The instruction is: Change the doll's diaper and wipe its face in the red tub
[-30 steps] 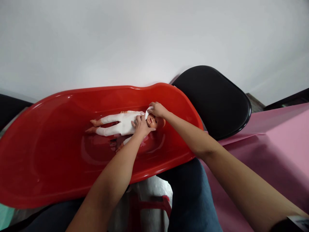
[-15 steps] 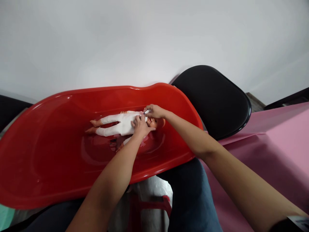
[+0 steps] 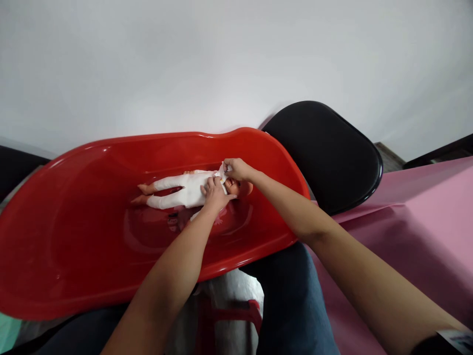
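A baby doll [image 3: 193, 189] in a white long-legged outfit lies on its back in a red baby bathtub [image 3: 92, 212], its bare feet to the left and its head to the right. My left hand [image 3: 215, 195] rests over the doll's upper chest, fingers apart and thumb stretched toward its head. At the doll's neck, a small white cloth [image 3: 221, 172], perhaps a collar or bib, is pinched in my right hand [image 3: 236, 169]. The fingertips of both hands are close together there. My right hand and wrist partly cover the doll's face.
The tub stands along a white wall [image 3: 221, 64]. A black chair seat [image 3: 321, 153] is against its right end, with a pink cloth-like surface [image 3: 436, 202] beyond it. Below the tub's near edge are my knees and a red stool [image 3: 236, 313].
My right hand has lifted slightly, and more of the white cloth at the neck now shows, spread upward. My left hand has barely moved.
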The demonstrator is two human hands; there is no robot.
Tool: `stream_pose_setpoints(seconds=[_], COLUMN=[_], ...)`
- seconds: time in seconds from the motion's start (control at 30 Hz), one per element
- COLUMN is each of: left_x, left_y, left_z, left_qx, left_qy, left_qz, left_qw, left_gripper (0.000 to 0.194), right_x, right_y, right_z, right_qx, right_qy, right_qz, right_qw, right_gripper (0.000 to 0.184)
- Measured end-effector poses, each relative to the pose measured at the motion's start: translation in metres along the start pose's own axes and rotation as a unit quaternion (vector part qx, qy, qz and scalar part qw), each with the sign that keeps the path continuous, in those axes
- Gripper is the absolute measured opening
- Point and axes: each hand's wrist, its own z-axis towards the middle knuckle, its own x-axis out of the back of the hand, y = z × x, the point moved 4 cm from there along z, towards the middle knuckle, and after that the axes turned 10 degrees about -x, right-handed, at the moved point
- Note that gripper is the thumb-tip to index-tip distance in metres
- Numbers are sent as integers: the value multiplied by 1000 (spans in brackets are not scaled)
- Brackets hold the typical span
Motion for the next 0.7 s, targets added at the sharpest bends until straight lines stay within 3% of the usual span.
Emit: stream_pose_setpoints(seconds=[0.13,0.33,0.47,0.6,0.7], left_x=[1,0,-2,-1,3], left_y=[1,0,-2,-2,0], left_z=[-1,0,0,2,3], left_qx=[-1,19,25,26,29], left_qy=[5,26,27,17,20], left_qz=[-10,-14,-20,-20,-25], left_qw=[1000,999,999,999,999], left_gripper=[116,148,147,141,136], right_x=[5,5,7,10,10], right_y=[1,-14,-31,-40,-37], right_z=[-2,-7,-14,-19,-20], right_qx=[32,104,151,178,145], right_qy=[6,-73,-106,-56,-35], right_qz=[47,-12,-81,-145,-105], right_qw=[998,992,979,972,983], right_gripper=[34,27,24,26,32])
